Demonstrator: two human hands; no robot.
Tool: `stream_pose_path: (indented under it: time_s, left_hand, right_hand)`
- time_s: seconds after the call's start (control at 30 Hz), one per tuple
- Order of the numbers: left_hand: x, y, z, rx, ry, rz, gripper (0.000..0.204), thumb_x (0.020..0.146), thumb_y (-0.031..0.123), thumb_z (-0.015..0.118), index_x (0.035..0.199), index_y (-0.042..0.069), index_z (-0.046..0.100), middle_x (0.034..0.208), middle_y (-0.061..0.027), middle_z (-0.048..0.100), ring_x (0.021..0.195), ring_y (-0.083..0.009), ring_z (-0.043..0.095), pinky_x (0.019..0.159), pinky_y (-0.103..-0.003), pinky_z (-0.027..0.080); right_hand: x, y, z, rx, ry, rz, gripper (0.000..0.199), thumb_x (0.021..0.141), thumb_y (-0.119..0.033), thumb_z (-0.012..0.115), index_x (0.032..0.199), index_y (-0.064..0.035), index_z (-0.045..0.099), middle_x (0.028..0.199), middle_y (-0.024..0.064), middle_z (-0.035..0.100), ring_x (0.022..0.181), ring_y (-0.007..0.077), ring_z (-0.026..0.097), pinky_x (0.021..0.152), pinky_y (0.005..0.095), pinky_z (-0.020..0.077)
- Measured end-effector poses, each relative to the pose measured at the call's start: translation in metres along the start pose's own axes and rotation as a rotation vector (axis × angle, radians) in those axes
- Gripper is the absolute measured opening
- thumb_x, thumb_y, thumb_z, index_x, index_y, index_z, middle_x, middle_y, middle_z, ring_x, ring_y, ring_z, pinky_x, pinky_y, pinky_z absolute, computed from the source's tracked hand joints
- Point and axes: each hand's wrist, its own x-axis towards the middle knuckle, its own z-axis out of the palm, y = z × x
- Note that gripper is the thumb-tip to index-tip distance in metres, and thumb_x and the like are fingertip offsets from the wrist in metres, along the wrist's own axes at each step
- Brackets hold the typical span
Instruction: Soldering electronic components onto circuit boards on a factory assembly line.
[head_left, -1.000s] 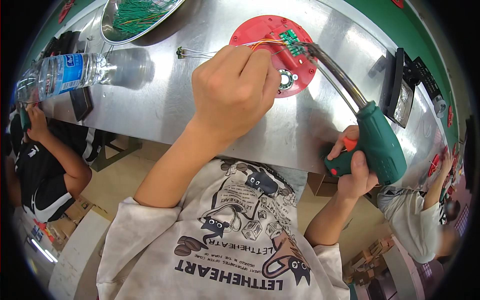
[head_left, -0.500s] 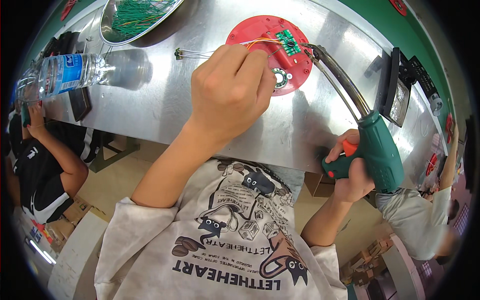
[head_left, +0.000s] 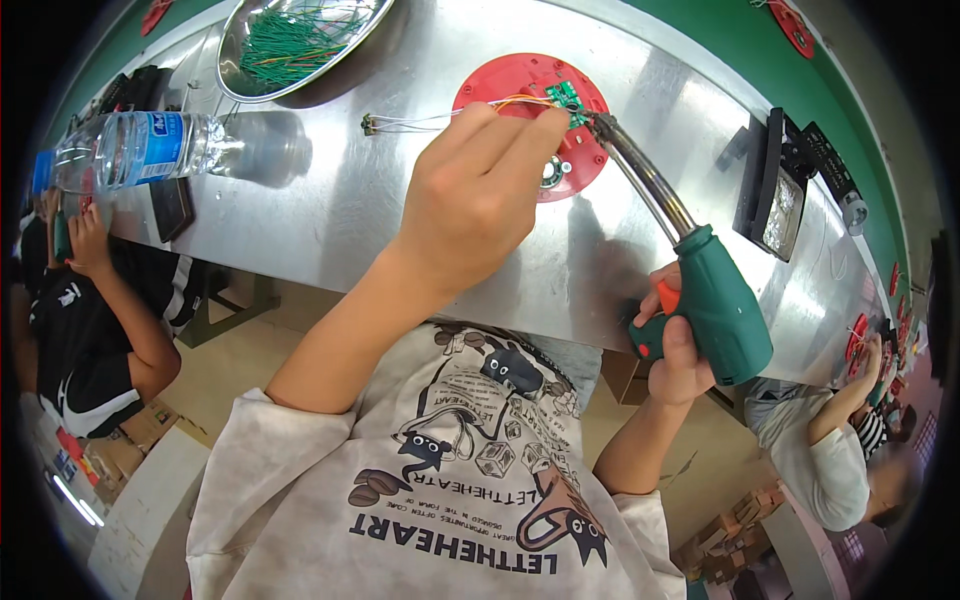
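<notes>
A round red plastic housing (head_left: 490, 82) lies on the metal table, with a small green circuit board (head_left: 566, 95) on it. My left hand (head_left: 470, 200) is over the housing's left side, thumb and fingers pinched at the board's near edge on a thin wire, now mostly hidden by the fingers. My right hand (head_left: 684, 368) grips a green soldering gun (head_left: 725, 305) with a red trigger; its tip touches or nearly touches the board's right edge. White and orange wires (head_left: 425, 122) run left from the board to a small part. A round speaker (head_left: 551, 172) sits below.
Back left stands a metal bowl (head_left: 368, 28) of green wires. A water bottle (head_left: 125, 150) lies on its side, beside a dark flat object (head_left: 172, 208). A black holder (head_left: 762, 190) stands at the right. Other people work at left (head_left: 85, 330) and right (head_left: 835, 450).
The soldering gun and my right hand have moved a little left. My left fingers have come closer to the board, covering the wire. The whole view has shifted slightly.
</notes>
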Motion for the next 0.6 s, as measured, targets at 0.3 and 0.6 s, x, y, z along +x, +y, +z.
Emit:
stream_pose_path:
  time_s: [0.3,0.6]
  left_hand:
    - [-0.001,-0.008,0.007,0.149,0.039,-0.024,0.010,0.072,0.003,0.072,0.080,0.005,0.065,0.068,-0.0049,0.056,0.064,-0.0222,0.053,0.055,-0.034,0.046]
    - [-0.003,-0.008,0.010,0.140,0.080,-0.002,0.009,0.073,0.004,0.072,0.079,0.005,0.065,0.067,-0.0048,0.056,0.063,-0.0218,0.053,0.054,-0.034,0.046]
  right_hand:
    - [0.003,0.005,0.001,-0.004,-0.057,-0.026,0.050,0.093,-0.025,0.065,0.128,0.0094,0.057,0.102,0.0199,0.067,0.066,0.0202,0.060,0.058,0.0310,0.0511]
    - [0.003,0.004,0.000,-0.008,-0.073,-0.007,0.047,0.093,-0.020,0.063,0.129,0.0092,0.057,0.102,0.0205,0.065,0.066,0.0196,0.060,0.058,0.0308,0.0511]
